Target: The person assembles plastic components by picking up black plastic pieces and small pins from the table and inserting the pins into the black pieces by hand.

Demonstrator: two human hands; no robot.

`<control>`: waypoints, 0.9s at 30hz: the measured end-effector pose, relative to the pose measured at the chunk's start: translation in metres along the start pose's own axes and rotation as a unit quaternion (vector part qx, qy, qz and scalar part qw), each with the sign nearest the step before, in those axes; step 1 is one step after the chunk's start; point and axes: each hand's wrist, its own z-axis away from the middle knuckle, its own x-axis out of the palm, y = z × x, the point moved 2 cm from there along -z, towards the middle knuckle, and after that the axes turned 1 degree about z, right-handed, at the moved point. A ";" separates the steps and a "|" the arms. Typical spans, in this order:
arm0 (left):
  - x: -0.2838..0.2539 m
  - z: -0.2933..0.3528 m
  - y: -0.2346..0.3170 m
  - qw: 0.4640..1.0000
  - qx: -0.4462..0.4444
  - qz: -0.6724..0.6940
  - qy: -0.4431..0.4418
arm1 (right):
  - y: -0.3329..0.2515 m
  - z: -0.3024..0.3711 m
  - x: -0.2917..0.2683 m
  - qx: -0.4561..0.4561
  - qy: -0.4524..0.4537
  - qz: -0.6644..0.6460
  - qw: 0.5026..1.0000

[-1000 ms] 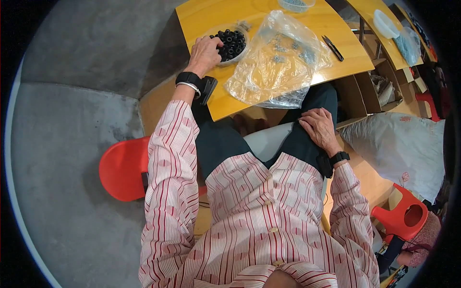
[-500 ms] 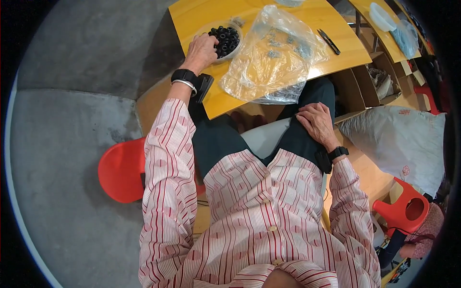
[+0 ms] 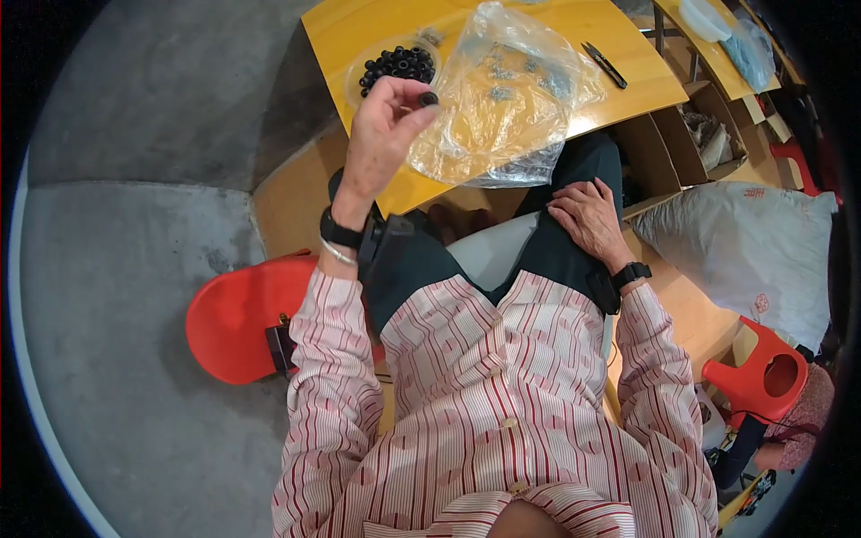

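Between the thumb and fingers of my left hand (image 3: 382,134) is a small black ring-shaped piece (image 3: 428,99), raised over the near left part of the yellow table (image 3: 413,186). Just beyond that hand stands a round clear bowl (image 3: 352,82) heaped with similar black pieces (image 3: 399,65). My right hand (image 3: 587,218) lies flat on my right thigh, fingers stretched out and holding nothing. A crumpled clear plastic bag (image 3: 489,134) spreads over the table to the right of the bowl, with small silvery bits showing in or beneath it.
Dark thread snips (image 3: 605,65) lie on the table's right side. Cardboard boxes (image 3: 700,143) and a full white sack (image 3: 744,251) stand to the right. Red stools are at the left (image 3: 238,318) and lower right (image 3: 758,372). A second yellow table holds a white bowl (image 3: 705,20).
My left hand has come out of the bowl toward me and slightly right, lifting a black ring-shaped piece. My right hand stays on my thigh.
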 end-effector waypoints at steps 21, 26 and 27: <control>0.032 0.046 0.022 0.971 -0.017 0.237 -0.035 | 0.002 -0.001 0.004 0.011 -0.004 -0.003 1.000; 0.034 0.047 0.021 0.979 -0.025 0.201 -0.029 | 0.003 -0.001 0.006 0.001 0.005 0.000 1.000; 0.034 0.046 0.021 0.985 -0.025 0.170 -0.024 | 0.003 -0.001 0.005 0.001 0.008 -0.003 1.000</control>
